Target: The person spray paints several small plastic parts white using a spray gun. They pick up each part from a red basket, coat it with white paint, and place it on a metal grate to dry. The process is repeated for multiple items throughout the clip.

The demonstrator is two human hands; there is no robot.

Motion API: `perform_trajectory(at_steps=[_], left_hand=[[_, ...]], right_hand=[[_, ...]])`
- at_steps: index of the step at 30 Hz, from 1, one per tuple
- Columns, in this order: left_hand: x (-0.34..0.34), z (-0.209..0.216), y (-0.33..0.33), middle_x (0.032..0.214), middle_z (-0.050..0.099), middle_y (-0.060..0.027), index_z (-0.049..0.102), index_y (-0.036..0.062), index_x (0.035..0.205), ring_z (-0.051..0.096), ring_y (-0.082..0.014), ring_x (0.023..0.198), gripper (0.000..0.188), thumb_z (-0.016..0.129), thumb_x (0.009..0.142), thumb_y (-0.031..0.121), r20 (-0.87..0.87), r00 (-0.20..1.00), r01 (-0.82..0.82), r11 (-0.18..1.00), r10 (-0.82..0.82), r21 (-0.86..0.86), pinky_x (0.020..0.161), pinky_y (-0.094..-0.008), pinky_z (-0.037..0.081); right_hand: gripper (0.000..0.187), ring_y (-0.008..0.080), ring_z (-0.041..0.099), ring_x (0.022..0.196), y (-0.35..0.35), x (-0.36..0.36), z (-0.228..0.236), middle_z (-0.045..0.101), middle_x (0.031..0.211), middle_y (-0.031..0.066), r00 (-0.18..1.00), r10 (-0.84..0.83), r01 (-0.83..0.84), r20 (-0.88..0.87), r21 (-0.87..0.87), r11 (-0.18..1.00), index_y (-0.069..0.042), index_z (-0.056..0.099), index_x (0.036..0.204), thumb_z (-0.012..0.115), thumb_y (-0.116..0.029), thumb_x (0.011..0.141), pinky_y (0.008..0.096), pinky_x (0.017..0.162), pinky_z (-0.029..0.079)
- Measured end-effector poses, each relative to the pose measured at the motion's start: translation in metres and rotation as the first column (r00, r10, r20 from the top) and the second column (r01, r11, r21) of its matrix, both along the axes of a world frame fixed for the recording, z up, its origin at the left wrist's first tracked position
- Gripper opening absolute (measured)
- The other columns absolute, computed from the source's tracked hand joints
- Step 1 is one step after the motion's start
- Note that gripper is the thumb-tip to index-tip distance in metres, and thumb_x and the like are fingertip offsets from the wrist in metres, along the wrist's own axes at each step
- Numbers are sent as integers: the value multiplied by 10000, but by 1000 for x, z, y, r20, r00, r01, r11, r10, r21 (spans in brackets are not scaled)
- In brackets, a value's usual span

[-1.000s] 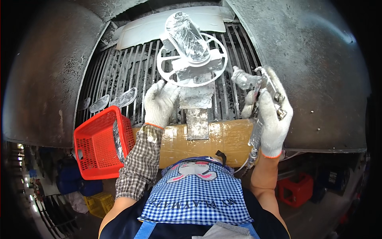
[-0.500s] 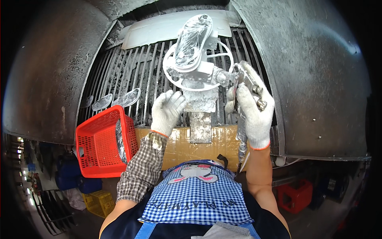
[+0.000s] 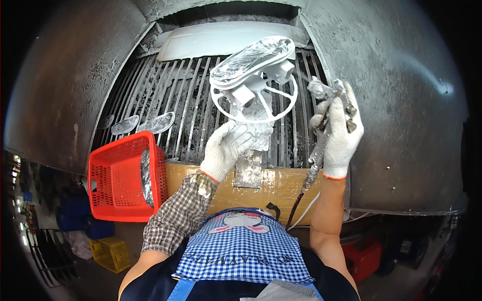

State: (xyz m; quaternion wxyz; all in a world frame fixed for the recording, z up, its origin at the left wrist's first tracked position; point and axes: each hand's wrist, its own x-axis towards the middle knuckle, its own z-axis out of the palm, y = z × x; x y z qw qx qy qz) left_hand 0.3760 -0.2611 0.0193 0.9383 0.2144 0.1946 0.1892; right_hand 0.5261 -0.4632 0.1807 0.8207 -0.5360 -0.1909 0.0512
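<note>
A white-rimmed shoe sole (image 3: 256, 55) with clear film over its top lies tilted on blocks above a white spoked wheel (image 3: 265, 103). The wheel sits on a crusted stand (image 3: 259, 131). My left hand (image 3: 227, 149), in a white knit glove, is beside the stand just under the wheel's near rim, fingers extended and holding nothing; whether it touches cannot be told. Off to the right, my gloved right hand (image 3: 342, 138) is closed round a spray gun (image 3: 322, 90), its nozzle end toward the wheel. A caked hose (image 3: 316, 155) hangs from the gun.
Slatted metal grating (image 3: 188, 95) lies beneath, between grimy metal side walls (image 3: 401, 125). On its left rest several film-covered soles (image 3: 156, 122). A red plastic basket (image 3: 128, 213) stands near left, with a film-wrapped piece inside. A taped brown cardboard front (image 3: 286, 183) borders the grating.
The wheel and sole have turned clockwise, so the sole's far end now points right. My right hand and spray gun have drawn away rightward. My left hand has moved right toward the stand.
</note>
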Motion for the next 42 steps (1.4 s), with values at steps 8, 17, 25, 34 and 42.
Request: perform_trajectory(at_steps=[8,17,25,34,42], left_hand=[[-2,10,19,1325,661,-244,529,-47,1443,672,-381,1209,620,674,1003,366,57,998,2,997,-7,73,1078,-513,554],[-4,8,36,1376,643,-243,554,-33,1401,669,-384,1213,558,678,1009,345,11,999,-53,993,52,106,1063,-522,560],[-6,30,24,1227,721,-181,633,14,1303,713,-321,1101,368,680,1029,255,-221,941,-194,944,256,268,979,-472,583],[91,89,-21,1571,449,-278,397,-32,1560,532,-369,1390,722,749,1021,296,95,988,-132,987,123,94,1170,-500,472],[169,103,3,1246,595,-278,402,-51,1516,642,-334,1055,673,734,1024,266,-90,979,-185,982,180,-48,857,-447,572]], right_hand=[[556,71,631,756,-11,-22,0,717,1074,94,997,-1,9,78,-104,995,75,456,1561,657,-88,1070,214,647,540],[608,139,670,986,-8,-45,-18,661,1285,164,943,328,-319,60,-122,940,72,450,1575,671,-149,1054,298,847,587],[774,145,631,1094,-40,-52,-42,615,1405,172,952,304,-307,-44,-145,940,65,285,1647,687,-263,1073,317,929,575],[773,166,688,945,-77,-74,-103,630,1203,105,951,167,-238,-260,-272,932,-42,242,1685,648,-320,1088,291,663,656],[790,95,628,742,-105,-97,-122,661,1143,71,953,-55,-75,-297,-409,909,-46,383,1637,707,66,926,232,530,519]])
